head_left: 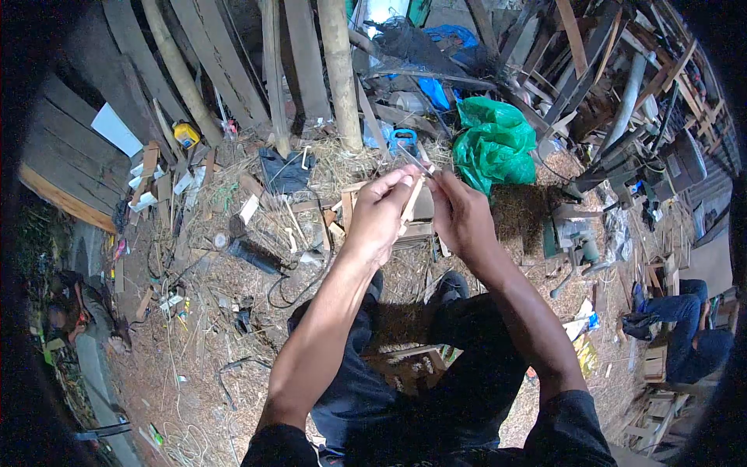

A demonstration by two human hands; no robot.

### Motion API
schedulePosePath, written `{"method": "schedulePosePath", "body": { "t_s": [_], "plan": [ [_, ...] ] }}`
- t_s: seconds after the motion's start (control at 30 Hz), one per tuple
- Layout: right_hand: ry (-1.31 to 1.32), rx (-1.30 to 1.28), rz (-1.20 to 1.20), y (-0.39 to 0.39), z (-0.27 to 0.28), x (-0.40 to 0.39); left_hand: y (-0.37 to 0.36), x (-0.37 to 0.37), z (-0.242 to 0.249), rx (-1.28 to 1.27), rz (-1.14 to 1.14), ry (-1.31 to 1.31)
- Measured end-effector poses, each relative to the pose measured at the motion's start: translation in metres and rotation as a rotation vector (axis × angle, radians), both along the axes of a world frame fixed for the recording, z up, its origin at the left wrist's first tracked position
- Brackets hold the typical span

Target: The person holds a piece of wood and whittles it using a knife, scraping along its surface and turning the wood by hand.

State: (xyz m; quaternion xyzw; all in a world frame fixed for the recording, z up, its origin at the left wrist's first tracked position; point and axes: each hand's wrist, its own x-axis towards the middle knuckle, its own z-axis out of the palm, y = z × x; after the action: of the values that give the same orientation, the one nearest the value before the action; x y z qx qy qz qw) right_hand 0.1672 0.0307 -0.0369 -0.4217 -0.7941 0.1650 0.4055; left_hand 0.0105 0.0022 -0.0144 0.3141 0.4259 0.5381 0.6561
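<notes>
In the middle of the head view both of my hands are raised close together. My left hand is closed with thumb and fingers round a narrow pale wood strip, which slants down between the hands. My right hand is closed on a thin, blade-like tool whose slim end points up and left, past my left fingertips. Its grip is hidden inside my fingers, so its exact kind cannot be made out. Below the hands, partly covered, sit wooden blocks.
A green plastic bag lies beyond my right hand. A black cable runs over the littered ground. To the right stand a metal machine and a seated person's legs. Another person is at far left. Planks and poles line the back.
</notes>
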Motion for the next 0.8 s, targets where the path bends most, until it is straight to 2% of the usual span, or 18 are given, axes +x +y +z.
{"method": "schedulePosePath", "body": {
  "t_s": [0.07, 0.17, 0.2, 0.37, 0.43, 0.53, 0.6, 0.63, 0.73, 0.77, 0.8],
  "plan": [
    [0.004, -0.013, 0.012, -0.001, -0.001, 0.001, 0.002, 0.0, -0.007, -0.038, 0.01, -0.141],
    [-0.045, -0.034, -0.009, -0.004, 0.004, 0.002, 0.003, -0.004, 0.005, -0.107, 0.079, -0.193],
    [-0.059, -0.038, -0.008, -0.006, 0.004, 0.004, 0.003, -0.01, 0.004, -0.042, 0.029, -0.208],
    [-0.046, -0.066, 0.019, -0.005, -0.001, 0.011, 0.0, 0.0, 0.001, -0.033, 0.003, -0.217],
    [-0.005, -0.096, 0.07, -0.002, -0.004, 0.018, 0.0, 0.0, 0.002, -0.046, -0.003, -0.128],
    [0.098, -0.297, 0.178, -0.001, -0.002, 0.021, 0.0, -0.005, 0.0, -0.02, -0.051, -0.073],
    [0.238, -0.615, 0.323, 0.004, 0.008, 0.031, 0.001, -0.014, 0.003, 0.022, -0.101, -0.076],
    [0.313, -0.77, 0.394, 0.005, 0.012, 0.034, 0.002, -0.016, 0.002, 0.047, -0.128, -0.186],
    [0.451, -0.515, 0.183, -0.007, 0.015, 0.025, 0.003, -0.016, 0.011, 0.053, -0.03, -0.228],
    [0.27, -0.189, 0.14, -0.001, 0.001, 0.024, 0.002, -0.016, 0.014, 0.046, -0.009, -0.202],
    [0.214, -0.175, 0.116, -0.003, 0.004, 0.023, 0.002, -0.016, 0.014, 0.049, -0.011, -0.214]
  ]
}}
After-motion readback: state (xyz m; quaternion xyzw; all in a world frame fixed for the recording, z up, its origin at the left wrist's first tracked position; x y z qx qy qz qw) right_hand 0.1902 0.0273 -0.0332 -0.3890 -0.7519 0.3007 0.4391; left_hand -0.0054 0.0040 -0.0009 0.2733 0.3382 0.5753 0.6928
